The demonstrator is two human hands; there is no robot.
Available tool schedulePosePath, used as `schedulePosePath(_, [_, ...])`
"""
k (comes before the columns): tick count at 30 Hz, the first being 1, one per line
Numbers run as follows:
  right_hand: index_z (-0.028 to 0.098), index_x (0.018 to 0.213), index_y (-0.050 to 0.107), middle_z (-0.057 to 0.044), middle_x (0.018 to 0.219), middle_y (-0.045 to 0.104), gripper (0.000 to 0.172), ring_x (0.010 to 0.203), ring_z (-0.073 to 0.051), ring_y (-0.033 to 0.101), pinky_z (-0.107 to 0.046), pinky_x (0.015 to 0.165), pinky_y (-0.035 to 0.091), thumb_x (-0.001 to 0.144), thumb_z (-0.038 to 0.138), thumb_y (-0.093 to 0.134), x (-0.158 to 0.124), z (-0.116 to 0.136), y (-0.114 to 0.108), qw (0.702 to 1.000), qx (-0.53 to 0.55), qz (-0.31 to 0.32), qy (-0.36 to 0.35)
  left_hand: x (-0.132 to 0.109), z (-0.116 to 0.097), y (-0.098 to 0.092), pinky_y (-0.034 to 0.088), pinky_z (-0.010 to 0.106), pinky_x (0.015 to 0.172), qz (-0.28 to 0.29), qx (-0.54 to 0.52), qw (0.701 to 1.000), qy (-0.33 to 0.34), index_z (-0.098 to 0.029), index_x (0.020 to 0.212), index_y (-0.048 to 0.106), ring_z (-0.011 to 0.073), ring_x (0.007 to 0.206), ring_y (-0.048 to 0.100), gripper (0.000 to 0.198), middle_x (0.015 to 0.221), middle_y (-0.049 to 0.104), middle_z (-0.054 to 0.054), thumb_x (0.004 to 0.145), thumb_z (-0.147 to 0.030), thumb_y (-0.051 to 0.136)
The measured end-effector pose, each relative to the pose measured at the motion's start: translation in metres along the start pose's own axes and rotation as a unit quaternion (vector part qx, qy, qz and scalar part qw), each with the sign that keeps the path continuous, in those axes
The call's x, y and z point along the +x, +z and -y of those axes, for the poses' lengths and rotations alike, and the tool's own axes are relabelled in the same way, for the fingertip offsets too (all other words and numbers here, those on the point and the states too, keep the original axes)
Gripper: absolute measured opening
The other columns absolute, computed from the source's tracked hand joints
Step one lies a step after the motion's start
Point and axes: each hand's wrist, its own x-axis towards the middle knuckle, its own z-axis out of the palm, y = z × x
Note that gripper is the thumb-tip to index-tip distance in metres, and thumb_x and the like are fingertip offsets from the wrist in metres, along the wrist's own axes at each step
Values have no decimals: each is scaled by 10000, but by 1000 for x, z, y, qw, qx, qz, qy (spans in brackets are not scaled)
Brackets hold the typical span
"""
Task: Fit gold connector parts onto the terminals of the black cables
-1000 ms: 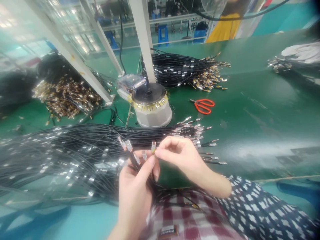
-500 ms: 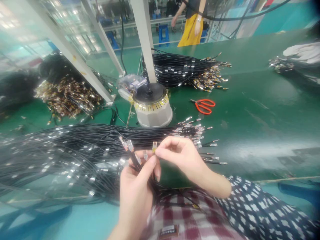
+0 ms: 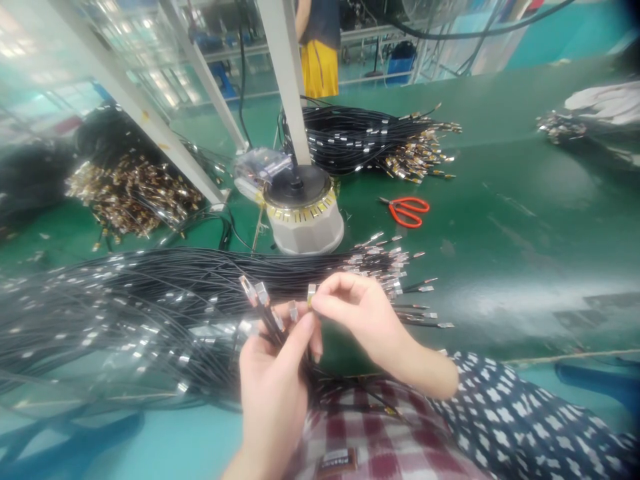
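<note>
The left hand (image 3: 275, 383) is closed around a few black cables (image 3: 269, 319), their metal-tipped ends standing up above the thumb, while the right hand (image 3: 360, 313) pinches one metal connector (image 3: 312, 291) between thumb and forefinger, just beside the left thumb; whether the two hands touch is hard to tell. A bit of yellow (image 3: 309, 303) shows at the base of that connector, so this end looks partly or fully dressed; the other tips in the left hand show no clear yellow and appear to be left. On the worktop (image 3: 500, 247), the near bundle (image 3: 165, 287) has silvery and pinkish ends with no plain yellow, which suggests most of it is undone. The far bundle (image 3: 345, 137) has yellow among its tips and seems further along. Between the two bundles stands a round dispenser (image 3: 309, 233), yellow strips (image 3: 300, 215) along its rim, so supply remains. Red-handled scissors (image 3: 410, 215) lie to its right, untouched.
</note>
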Motion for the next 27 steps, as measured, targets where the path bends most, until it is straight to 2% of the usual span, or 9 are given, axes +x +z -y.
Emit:
schedulePosePath(4, [178, 688, 572, 28, 541, 599, 219, 446, -129, 562, -297, 527, 482, 749, 334, 713, 0, -3, 1, 1000, 20, 0, 3, -2, 2, -1, 389, 197, 539, 9, 6, 1000, 3, -169, 813, 661, 94, 537, 482, 83, 564, 563, -33, 776, -185, 734])
schedulePosePath(9, [165, 671, 572, 15, 609, 607, 241, 486, -122, 581, -291, 551, 498, 730, 334, 734, 0, -6, 1, 999, 24, -18, -12, 2, -1, -3, 382, 183, 502, 21, -17, 999, -17, -174, 834, 640, 82, 501, 487, 182, 571, 574, -39, 726, -207, 783])
schedulePosePath(12, [170, 662, 554, 14, 605, 594, 260, 484, -121, 566, -269, 497, 473, 734, 347, 730, -1, -8, 1, 999, 20, -21, -18, 5, -1, -6, 392, 180, 494, 24, -2, 999, -31, -164, 793, 643, 78, 489, 496, 192, 570, 598, -28, 707, -221, 805])
schedulePosePath(14, [168, 651, 553, 11, 615, 588, 252, 515, -120, 564, -264, 512, 473, 734, 331, 727, 0, -9, 1, 999, 4, -32, -32, 7, -1, -7, 395, 181, 486, 28, 2, 999, -41, -161, 752, 635, 81, 476, 498, 196, 529, 588, -29, 699, -231, 810])
schedulePosePath(17, [165, 644, 557, -2, 649, 595, 243, 562, -126, 571, -267, 544, 479, 740, 316, 722, 1, -10, 1, 998, -14, -47, -47, 7, 0, -7, 389, 188, 465, 23, -5, 999, -49, -158, 732, 634, 88, 448, 496, 218, 488, 580, -29, 659, -225, 829])
schedulePosePath(21, [176, 668, 558, -1, 655, 601, 260, 501, -119, 550, -269, 498, 461, 760, 355, 723, 1, -10, 0, 998, -10, -35, -46, 7, -2, -5, 382, 194, 448, 9, -20, 999, -46, -153, 740, 645, 96, 429, 492, 220, 461, 575, -24, 638, -213, 831])
schedulePosePath(27, [181, 771, 690, -35, 772, 655, 264, 681, -148, 577, -284, 649, 482, 854, 426, 634, -2, -9, -4, 996, -33, -33, -82, 9, -3, -3, 387, 201, 459, 5, -43, 998, -52, -149, 744, 647, 105, 427, 504, 202, 449, 585, -12, 653, -207, 819])
